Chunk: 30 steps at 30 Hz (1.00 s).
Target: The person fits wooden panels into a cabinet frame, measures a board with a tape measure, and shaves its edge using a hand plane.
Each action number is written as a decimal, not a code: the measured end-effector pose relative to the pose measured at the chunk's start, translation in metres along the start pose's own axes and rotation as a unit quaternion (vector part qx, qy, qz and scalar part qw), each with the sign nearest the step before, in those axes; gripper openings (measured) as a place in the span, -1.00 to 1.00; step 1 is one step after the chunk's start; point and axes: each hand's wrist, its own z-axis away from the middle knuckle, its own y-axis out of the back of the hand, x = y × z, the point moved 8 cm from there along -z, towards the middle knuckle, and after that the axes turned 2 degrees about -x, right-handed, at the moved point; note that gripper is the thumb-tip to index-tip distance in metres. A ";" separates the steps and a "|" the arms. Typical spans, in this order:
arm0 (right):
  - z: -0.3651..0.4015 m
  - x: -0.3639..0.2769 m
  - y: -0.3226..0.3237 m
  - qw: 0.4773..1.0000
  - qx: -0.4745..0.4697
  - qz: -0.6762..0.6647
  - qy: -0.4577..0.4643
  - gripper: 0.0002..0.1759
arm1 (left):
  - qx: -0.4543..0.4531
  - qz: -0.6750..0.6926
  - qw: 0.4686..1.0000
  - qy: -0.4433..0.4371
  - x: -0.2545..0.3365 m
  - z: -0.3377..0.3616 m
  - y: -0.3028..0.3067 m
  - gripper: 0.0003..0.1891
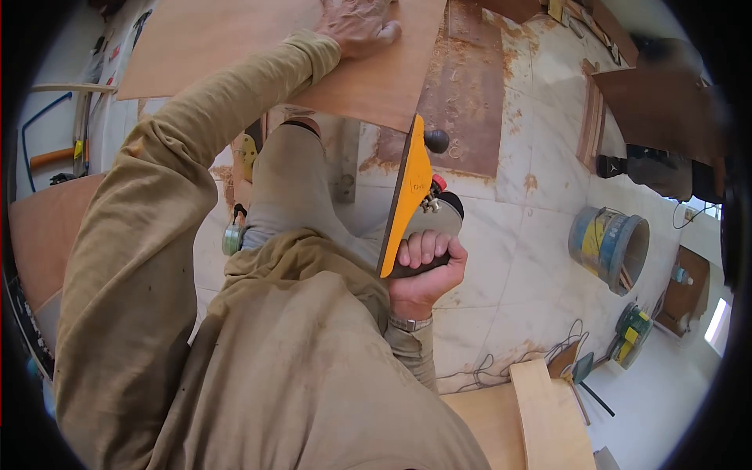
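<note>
My right hand (pixel 428 269) is wrapped round the rear handle of a yellow hand plane (pixel 413 188). The plane is turned on its side, its long sole facing left and its round black front knob toward the far end. Its tip overlaps the near right corner of a thin wooden panel (pixel 376 94) in this view. On that panel lies my left hand (pixel 356 27), thumb stretched to the right, with the fingertips cut off by the top of the view.
Shavings cover a brown board (pixel 470 94) on the tiled floor. A bucket (pixel 609 247) stands to the right, near a green power tool (pixel 629 335) and loose cables. Pale wooden boards (pixel 540 415) lie at lower right. A saw with an orange handle (pixel 53 159) is at left.
</note>
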 end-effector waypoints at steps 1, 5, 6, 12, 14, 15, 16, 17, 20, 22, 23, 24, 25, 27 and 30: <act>-0.015 -0.003 0.006 0.998 0.059 0.017 0.017 -0.69 | 0.009 -0.006 1.000 -0.003 -0.001 0.000 -0.004 -0.37; -0.104 0.002 -0.012 0.998 0.041 -0.024 0.041 -0.69 | 0.013 -0.012 1.000 -0.023 0.000 -0.001 -0.009 -0.31; -0.110 0.003 -0.018 0.998 0.040 -0.030 0.044 -0.68 | 0.004 -0.014 1.000 -0.020 0.000 -0.004 -0.005 -0.30; -0.020 0.007 -0.007 0.999 0.034 -0.014 0.016 -0.70 | -0.013 -0.005 1.000 -0.001 0.000 0.000 -0.004 -0.30; -0.077 0.003 -0.009 0.996 0.073 -0.015 0.039 -0.70 | -0.005 0.003 1.000 -0.019 0.003 0.002 0.000 -0.30; -0.096 0.001 -0.013 0.997 0.061 -0.017 0.041 -0.70 | -0.029 0.004 0.999 -0.018 0.007 0.003 0.004 -0.29; -0.110 0.002 -0.018 0.998 0.050 -0.021 0.038 -0.70 | -0.022 0.003 1.000 -0.015 0.006 0.007 0.001 -0.29; -0.118 0.003 -0.023 0.998 0.037 -0.027 0.037 -0.70 | -0.015 -0.001 1.000 -0.013 0.003 0.008 -0.005 -0.28; -0.029 0.005 -0.010 0.998 0.059 0.008 0.031 -0.72 | -0.018 -0.007 1.000 -0.003 0.003 0.000 0.003 -0.28; -0.017 0.007 -0.008 0.998 0.055 0.016 0.025 -0.72 | -0.013 -0.002 1.000 0.004 -0.003 -0.004 0.002 -0.28; -0.026 0.007 -0.012 0.997 0.063 0.013 0.031 -0.72 | -0.005 0.006 1.000 0.001 -0.007 -0.006 -0.003 -0.29; -0.036 0.006 -0.012 0.996 0.076 0.011 0.040 -0.71 | 0.000 0.017 1.000 -0.006 -0.004 -0.002 -0.010 -0.29; -0.069 0.005 -0.016 0.997 0.059 -0.004 0.040 -0.71 | -0.006 0.017 1.000 -0.010 0.001 0.002 -0.010 -0.29; -0.119 0.001 -0.025 0.998 0.042 -0.010 0.049 -0.71 | -0.003 0.013 1.000 -0.009 0.005 0.005 0.004 -0.31; -0.084 0.002 -0.021 0.996 0.066 0.019 0.049 -0.69 | 0.057 -0.072 0.996 -0.016 -0.006 -0.008 -0.016 -0.33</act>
